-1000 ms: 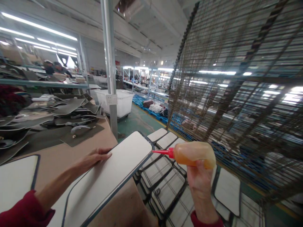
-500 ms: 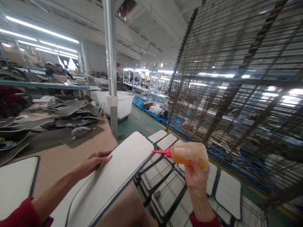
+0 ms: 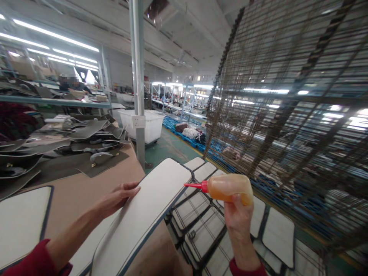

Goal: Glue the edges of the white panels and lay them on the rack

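My left hand (image 3: 125,195) grips the left edge of a long white panel (image 3: 155,188) with rounded corners and a dark edge strip, thumb on its face. The panel is tilted over the table's corner. In my right hand (image 3: 238,214) is a squeeze bottle (image 3: 230,188) of amber liquid, held on its side. Its red nozzle (image 3: 194,185) points left, with the tip at the panel's right edge near the far corner. Whether liquid is coming out cannot be made out.
Dark sheet pieces with handles (image 3: 94,153) are heaped on the brown table (image 3: 115,172). Another white panel (image 3: 23,222) lies at left. A wire rack (image 3: 276,96) rises at right, with several white panels (image 3: 278,234) on its lower mesh. A metal post (image 3: 138,84) stands ahead.
The panel has shifted slightly right and its near end now looks more bowed. My left hand moved a little right with it. The nozzle tip stays at the panel's edge.
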Available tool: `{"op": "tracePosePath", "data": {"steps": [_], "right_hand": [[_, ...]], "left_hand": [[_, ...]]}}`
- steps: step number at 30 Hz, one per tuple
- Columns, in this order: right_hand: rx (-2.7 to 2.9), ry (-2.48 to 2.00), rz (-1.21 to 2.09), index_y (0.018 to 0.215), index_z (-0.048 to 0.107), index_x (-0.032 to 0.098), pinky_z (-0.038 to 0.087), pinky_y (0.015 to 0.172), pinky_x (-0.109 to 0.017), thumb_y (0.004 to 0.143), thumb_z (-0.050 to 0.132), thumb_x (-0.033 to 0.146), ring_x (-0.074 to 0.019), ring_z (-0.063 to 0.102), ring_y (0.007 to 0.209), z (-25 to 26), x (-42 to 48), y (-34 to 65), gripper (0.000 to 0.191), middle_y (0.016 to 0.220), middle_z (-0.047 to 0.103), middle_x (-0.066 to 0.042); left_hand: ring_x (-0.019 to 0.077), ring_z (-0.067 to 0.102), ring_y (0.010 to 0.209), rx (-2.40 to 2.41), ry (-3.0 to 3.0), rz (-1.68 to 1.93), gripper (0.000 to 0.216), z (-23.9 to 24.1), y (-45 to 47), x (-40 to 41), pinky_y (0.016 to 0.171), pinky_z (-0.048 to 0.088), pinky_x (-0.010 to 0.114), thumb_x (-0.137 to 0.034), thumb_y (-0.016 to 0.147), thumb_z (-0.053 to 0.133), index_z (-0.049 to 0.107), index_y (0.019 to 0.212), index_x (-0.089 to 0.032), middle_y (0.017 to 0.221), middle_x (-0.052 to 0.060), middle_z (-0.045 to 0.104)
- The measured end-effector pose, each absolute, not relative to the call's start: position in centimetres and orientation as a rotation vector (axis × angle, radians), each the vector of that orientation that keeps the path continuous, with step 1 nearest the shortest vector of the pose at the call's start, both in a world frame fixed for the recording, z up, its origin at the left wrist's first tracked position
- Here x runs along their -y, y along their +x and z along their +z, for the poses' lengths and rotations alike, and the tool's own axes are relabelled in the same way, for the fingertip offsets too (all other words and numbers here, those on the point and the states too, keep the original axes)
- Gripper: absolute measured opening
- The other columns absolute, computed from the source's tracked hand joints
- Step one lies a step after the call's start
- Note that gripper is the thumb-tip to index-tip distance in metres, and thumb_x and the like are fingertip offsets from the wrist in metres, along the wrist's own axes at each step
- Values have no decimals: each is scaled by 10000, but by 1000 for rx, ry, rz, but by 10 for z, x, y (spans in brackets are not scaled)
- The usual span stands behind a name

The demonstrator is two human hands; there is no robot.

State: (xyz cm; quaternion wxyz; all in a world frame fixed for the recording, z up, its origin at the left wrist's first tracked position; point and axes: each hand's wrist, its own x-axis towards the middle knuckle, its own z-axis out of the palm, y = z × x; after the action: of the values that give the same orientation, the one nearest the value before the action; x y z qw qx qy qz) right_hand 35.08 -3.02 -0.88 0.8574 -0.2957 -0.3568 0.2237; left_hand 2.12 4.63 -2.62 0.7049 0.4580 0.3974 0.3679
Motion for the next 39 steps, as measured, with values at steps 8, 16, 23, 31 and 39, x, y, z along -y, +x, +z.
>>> {"op": "tracePosePath", "data": {"steps": [8,16,23,31,39], "right_hand": [[688,-621,550,1042,660,221,502,914,-570,570,826,354,-297,691,913,-8,32,348,518,955,726,-47],[732,-651,576,1059,657,220,475,957,-588,599,813,396,-316,682,975,-10,35,346,517,1036,722,-63],[840,-682,587,1162,609,213,484,952,-563,665,776,439,-311,677,999,-11,36,349,571,1104,704,-106],[864,-669,633,1160,607,231,472,973,-556,662,790,419,-304,661,1037,-12,38,347,563,1187,672,-108],[870,-597,702,1111,640,231,480,942,-596,613,826,395,-333,678,994,-2,42,339,557,1115,708,-118]], "left_hand": [[167,703,681,-858,968,855,392,-25,28,-44,595,547,195,-319,603,868,764,948,-165,854,60,777],[151,692,638,-872,950,872,381,-22,35,-43,572,541,189,-322,584,874,753,903,-154,805,54,773],[154,684,624,-878,950,886,384,-19,39,-42,565,532,198,-310,569,878,752,893,-148,789,55,770],[158,672,612,-916,949,907,381,-10,44,-42,550,523,214,-260,559,877,733,887,-131,769,56,762],[149,660,592,-928,949,925,313,-6,45,-46,516,504,205,-261,607,855,685,834,-131,718,43,735]]}}
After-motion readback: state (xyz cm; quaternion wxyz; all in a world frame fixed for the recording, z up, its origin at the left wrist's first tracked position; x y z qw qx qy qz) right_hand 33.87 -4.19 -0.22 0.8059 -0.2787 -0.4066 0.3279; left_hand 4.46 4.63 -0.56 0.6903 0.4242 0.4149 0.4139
